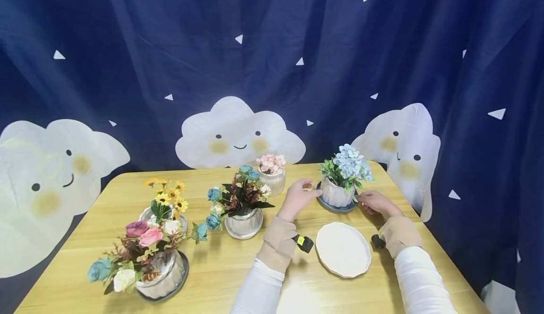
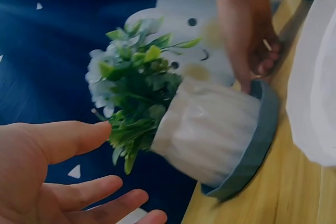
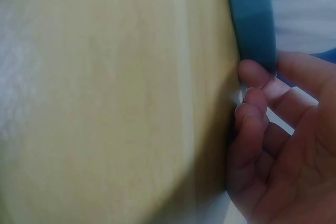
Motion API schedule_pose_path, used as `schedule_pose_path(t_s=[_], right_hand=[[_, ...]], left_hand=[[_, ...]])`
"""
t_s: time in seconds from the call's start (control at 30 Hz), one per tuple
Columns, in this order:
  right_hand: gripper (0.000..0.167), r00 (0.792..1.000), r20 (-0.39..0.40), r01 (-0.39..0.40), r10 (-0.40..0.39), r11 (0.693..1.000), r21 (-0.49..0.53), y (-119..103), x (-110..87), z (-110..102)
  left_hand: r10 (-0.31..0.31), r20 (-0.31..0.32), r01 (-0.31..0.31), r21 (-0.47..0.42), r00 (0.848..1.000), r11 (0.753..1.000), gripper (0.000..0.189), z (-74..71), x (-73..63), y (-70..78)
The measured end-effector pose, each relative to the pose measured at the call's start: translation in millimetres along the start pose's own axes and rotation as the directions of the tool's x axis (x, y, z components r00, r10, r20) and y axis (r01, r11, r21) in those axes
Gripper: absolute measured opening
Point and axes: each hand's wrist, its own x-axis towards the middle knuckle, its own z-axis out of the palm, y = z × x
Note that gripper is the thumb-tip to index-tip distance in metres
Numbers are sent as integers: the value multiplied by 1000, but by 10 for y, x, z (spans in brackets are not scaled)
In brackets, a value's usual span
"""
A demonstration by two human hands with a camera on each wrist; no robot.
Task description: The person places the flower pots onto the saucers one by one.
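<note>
A whitish ribbed flowerpot (image 1: 335, 194) with artificial blue hydrangeas (image 1: 351, 163) stands on a blue-grey saucer (image 1: 327, 206) at the table's back right. To its left is my left hand (image 1: 298, 199), thumb toward the pot. Seen from the left wrist, that hand's fingers (image 2: 79, 139) are spread, holding nothing, close to the leaves. My right hand (image 1: 377, 203) is at the saucer's right side. In the right wrist view, its thumb and a finger pinch the saucer's rim (image 3: 253, 19), with the other fingers curled under. A white round plate (image 1: 343, 250) lies between the forearms.
Left of my arms are a pot of blue and white roses (image 1: 244, 223), a ribbed pot with pink flowers (image 1: 273, 182), yellow flowers (image 1: 170, 196) and a large rose pot (image 1: 163, 276) on a dark saucer. A blue curtain (image 1: 272, 68) hangs behind the wooden table.
</note>
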Motion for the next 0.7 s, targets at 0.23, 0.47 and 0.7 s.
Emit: schedule_pose_path(t_s=[0.23, 0.47, 0.7], right_hand=[[34, 1000, 1, 1, -1, 1000, 13, -12, -31, -1], [37, 1000, -3, -6, 6, 1000, 11, -7, -35, 12], [37, 994, 80, 62, -74, 988, 144, -2, -135, -38]], left_hand=[[24, -133, -33, -61, 991, 998, 45, -120, -86, -7], [91, -274, -99, -16, 957, 995, 39, -214, -90, -85], [4, -364, -19, -39, 932, 999, 38, -303, -90, -165]])
